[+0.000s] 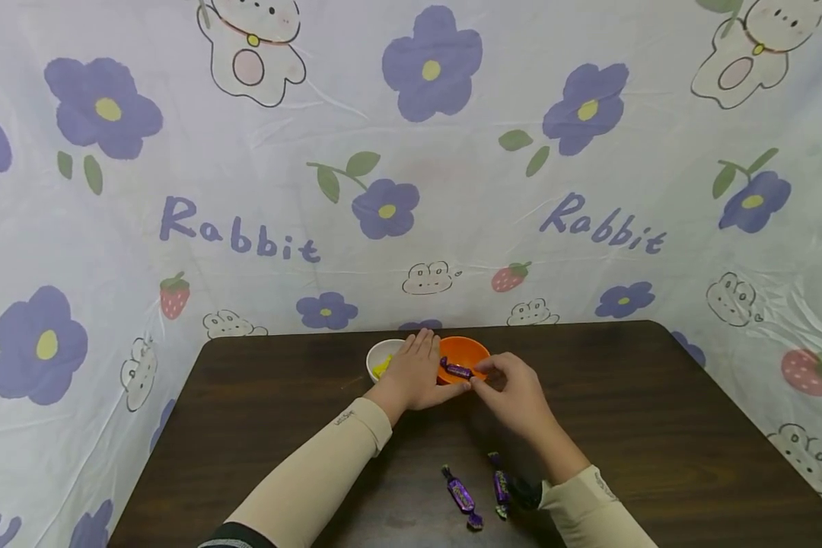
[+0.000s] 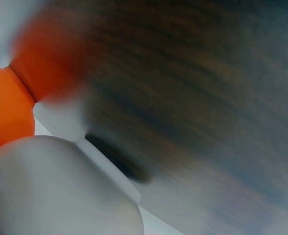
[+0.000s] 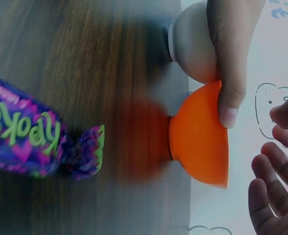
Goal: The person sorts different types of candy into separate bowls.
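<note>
My left hand (image 1: 414, 374) lies across the white bowl (image 1: 371, 361) and the near left of the orange bowl (image 1: 476, 348), fingers straight and pointing away. In the right wrist view its thumb (image 3: 230, 110) rests at the orange bowl's rim. My right hand (image 1: 517, 392) is over the right side of the orange bowl, thumb and forefinger close to a purple-wrapped candy (image 1: 459, 371) that overlaps the bowl's inside. From the right wrist, the right fingers (image 3: 269, 171) are loosely bent above the rim, with no candy showing between them. Something yellow (image 1: 381, 367) sits in the white bowl.
Two more purple-wrapped candies, one on the left (image 1: 461, 495) and one on the right (image 1: 500, 485), lie on the dark wooden table (image 1: 281, 396) near the right forearm. A printed cloth (image 1: 452, 167) hangs behind the table's far edge, close to the bowls.
</note>
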Action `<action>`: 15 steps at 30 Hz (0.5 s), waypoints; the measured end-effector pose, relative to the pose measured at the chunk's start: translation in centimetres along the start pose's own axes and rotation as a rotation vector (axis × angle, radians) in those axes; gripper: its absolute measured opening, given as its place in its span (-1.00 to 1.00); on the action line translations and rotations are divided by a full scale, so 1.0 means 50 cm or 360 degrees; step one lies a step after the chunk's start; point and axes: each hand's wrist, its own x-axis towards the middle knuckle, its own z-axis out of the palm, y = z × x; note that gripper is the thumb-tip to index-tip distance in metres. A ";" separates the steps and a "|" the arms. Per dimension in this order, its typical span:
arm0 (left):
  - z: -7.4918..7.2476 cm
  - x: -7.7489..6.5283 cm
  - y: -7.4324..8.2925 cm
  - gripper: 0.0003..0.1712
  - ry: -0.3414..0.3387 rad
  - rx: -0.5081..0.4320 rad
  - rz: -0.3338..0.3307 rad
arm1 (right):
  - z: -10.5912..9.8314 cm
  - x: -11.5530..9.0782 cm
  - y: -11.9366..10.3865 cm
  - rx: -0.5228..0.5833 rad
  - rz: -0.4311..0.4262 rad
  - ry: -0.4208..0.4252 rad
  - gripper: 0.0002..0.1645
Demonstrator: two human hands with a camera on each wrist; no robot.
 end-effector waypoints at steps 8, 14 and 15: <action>-0.009 -0.007 0.007 0.32 -0.0003 -0.0028 -0.0025 | -0.025 -0.036 -0.006 -0.0079 -0.0048 -0.0065 -0.82; -0.016 -0.010 0.009 0.30 -0.0006 0.0016 -0.0038 | -0.050 -0.070 -0.012 -0.0153 -0.0014 -0.0125 -0.84; -0.017 -0.011 0.009 0.30 -0.0007 0.0024 -0.0037 | -0.054 -0.076 -0.013 -0.0162 -0.0003 -0.0140 -0.84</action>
